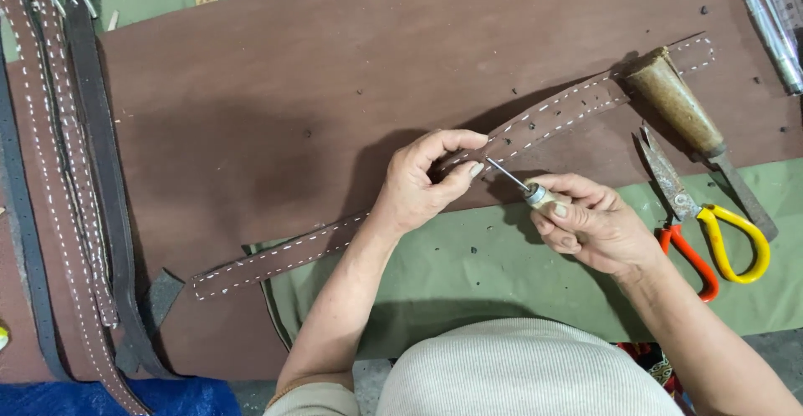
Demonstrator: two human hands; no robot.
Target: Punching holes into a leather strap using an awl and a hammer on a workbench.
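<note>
- Nearest the camera is the person's own cream ribbed-knit top [519,370], filling the bottom edge, with both bare forearms reaching up from it over the work
- The left hand [422,186] is closed in a pinch on the long brown leather strap with white dashed stitching [293,253] – thumb below, fingers curled over the top edge – which looks meant to lift and steady the strap just where the tool meets it
- The right hand [590,224] is wrapped firmly round the pale handle of a thin metal awl [512,178], its point angled up and left so that it touches the strap right beside the left thumb
- The strap itself runs on a slant from lower left to upper right across the large dark brown leather sheet [268,90], its far end tucked under a conical brass-coloured tool with a flat blade [682,111] – that weight seems to keep the end from shifting
- A pair of scissors with one orange and one yellow handle loop [711,240] lies just beside the right wrist, close to hand, on the olive green cloth [452,278] that covers the bench below the sheet
- At the left edge lie more stitched brown and black leather straps [63,173], well apart from both hands
- Small dark punched-out scraps [418,278] dot the cloth and sheet
</note>
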